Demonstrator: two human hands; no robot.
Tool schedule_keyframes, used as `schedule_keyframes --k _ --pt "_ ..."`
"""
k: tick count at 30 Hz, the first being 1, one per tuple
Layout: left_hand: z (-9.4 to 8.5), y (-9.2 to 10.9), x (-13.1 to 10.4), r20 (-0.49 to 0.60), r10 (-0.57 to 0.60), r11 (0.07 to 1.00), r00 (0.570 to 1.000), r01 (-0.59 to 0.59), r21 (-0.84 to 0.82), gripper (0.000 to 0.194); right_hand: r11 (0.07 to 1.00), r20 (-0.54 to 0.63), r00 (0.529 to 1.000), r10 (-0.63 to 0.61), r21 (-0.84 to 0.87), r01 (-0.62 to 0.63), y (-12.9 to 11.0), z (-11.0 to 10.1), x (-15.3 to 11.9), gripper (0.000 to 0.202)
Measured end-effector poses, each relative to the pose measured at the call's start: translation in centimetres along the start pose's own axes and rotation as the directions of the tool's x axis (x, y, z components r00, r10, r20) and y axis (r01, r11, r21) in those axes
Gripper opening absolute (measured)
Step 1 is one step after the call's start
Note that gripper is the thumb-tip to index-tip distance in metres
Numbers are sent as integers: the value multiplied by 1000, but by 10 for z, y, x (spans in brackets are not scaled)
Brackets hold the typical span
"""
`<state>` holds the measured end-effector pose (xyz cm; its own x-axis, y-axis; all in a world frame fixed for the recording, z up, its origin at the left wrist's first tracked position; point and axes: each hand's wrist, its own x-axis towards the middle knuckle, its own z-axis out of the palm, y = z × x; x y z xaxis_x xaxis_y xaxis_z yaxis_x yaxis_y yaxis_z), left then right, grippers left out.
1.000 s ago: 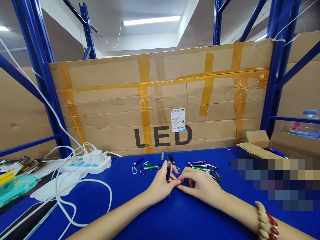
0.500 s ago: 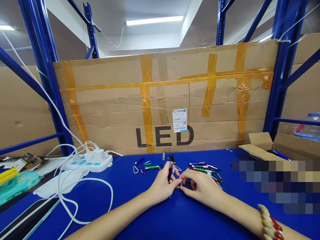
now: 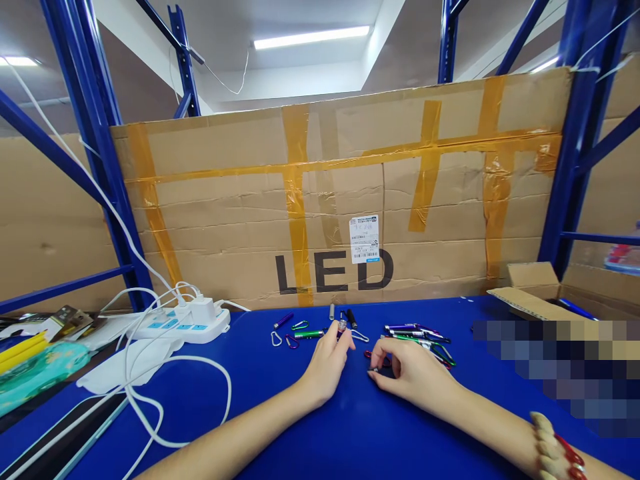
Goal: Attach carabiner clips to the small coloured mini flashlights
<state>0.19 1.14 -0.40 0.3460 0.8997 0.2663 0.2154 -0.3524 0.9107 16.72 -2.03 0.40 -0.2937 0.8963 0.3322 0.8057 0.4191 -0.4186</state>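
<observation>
My left hand (image 3: 324, 363) is closed around a small tube (image 3: 342, 325); only its clear, shiny end shows above the fingers. My right hand (image 3: 407, 367), a short way to the right, pinches a tiny dark and silver piece (image 3: 374, 370) between thumb and forefinger. Beyond the left hand lie a green tube (image 3: 309, 335), a purple tube (image 3: 283, 321), and green (image 3: 300, 325), silver (image 3: 277, 339) and purple (image 3: 291, 342) carabiners. A red carabiner (image 3: 369, 355) lies close to my right fingertips. Behind the right hand is a pile of coloured tubes and carabiners (image 3: 417, 333).
On the left of the blue table (image 3: 280, 440) sit a white power strip (image 3: 185, 323) and looping white cables (image 3: 227, 393). An open cardboard box (image 3: 530, 310) stands at the right. A large cardboard sheet (image 3: 240, 227) closes off the back between blue rack posts (image 3: 565, 200).
My hands, together before, have moved apart, the right one drawing right with the tiny piece. The tube in my left hand is now mostly hidden by the fingers. The view has shifted slightly.
</observation>
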Motion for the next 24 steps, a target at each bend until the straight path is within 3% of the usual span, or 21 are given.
schedule_keyframes --k 6,9,18,24 --pt "0 -4 2 -51 26 999 998 -28 -28 38 998 -27 998 -59 -6 59 1 0 -2 18" --pt "0 -6 4 -34 52 998 998 -51 46 34 995 -38 995 -93 -23 92 1 0 -2 23" --pt "0 -4 5 -56 103 978 993 -91 185 27 997 -24 997 -77 -21 76 3 1 0 11" --pt "0 -1 4 -57 180 964 982 -165 211 18 988 -168 984 -50 137 74 3 -2 2 17"
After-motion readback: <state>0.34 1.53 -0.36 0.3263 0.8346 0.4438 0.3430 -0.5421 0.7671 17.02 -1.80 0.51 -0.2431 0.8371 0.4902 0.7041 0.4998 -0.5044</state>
